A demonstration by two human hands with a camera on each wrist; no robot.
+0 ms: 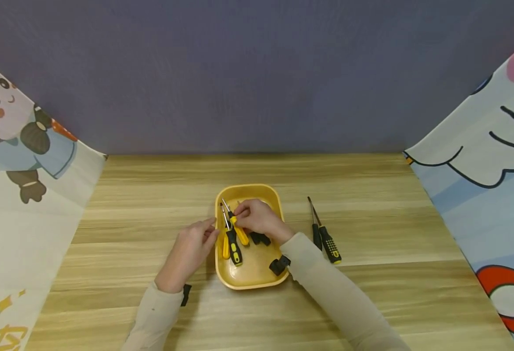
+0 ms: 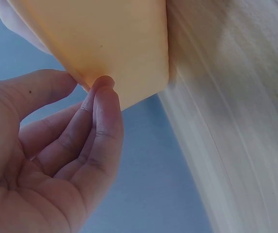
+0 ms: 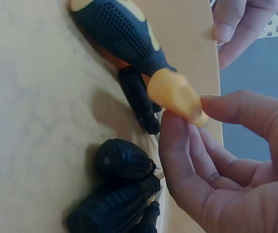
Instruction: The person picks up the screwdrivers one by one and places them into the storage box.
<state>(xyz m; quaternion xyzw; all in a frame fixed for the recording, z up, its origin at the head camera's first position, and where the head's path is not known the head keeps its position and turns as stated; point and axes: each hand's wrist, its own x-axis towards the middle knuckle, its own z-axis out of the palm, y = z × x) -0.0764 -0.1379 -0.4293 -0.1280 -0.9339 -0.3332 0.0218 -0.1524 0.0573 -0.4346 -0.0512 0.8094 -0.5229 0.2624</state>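
Two-handed hold: the left hand point(image 1: 191, 249) is pinching the left rim of a yellow tray point(image 1: 250, 275) at the centre of the frame; the right hand point(image 1: 261, 218) is reaching over the tray and pinching a yellow-handled screwdriver point(image 3: 175, 92) between thumb and fingertips.
Yellow handle: sitting inside the tray's left half; the fingertips are covering only a little of it, so a twist could be enough to make it slip and drop.
Crowded neighbours: a black-and-yellow screwdriver point(image 1: 235, 251) is lying just beside it, and another yellow handle point(image 1: 226, 247) is showing further left; packed this closely, they could be dragged or rolled along with it.
Metal ends: pointing toward the upper left, near the left hand, so a careless swing might be jabbing those fingers.
Black handles point(image 1: 261, 239): lying partly hidden under the right hand, easy to knock unseen.
Tray edge: an uneven pull by the left hand could be sliding or tipping it on the wooden table point(image 1: 371, 302).
Wrist device point(image 1: 280, 265): hanging over the tray's lower right, possibly bumping the rim if the arm dips.
Outside pair: two loose screwdrivers point(image 1: 330, 248) are lying right of the tray, just beside the right sleeve point(image 1: 331, 292); a wide elbow movement could be nudging them.
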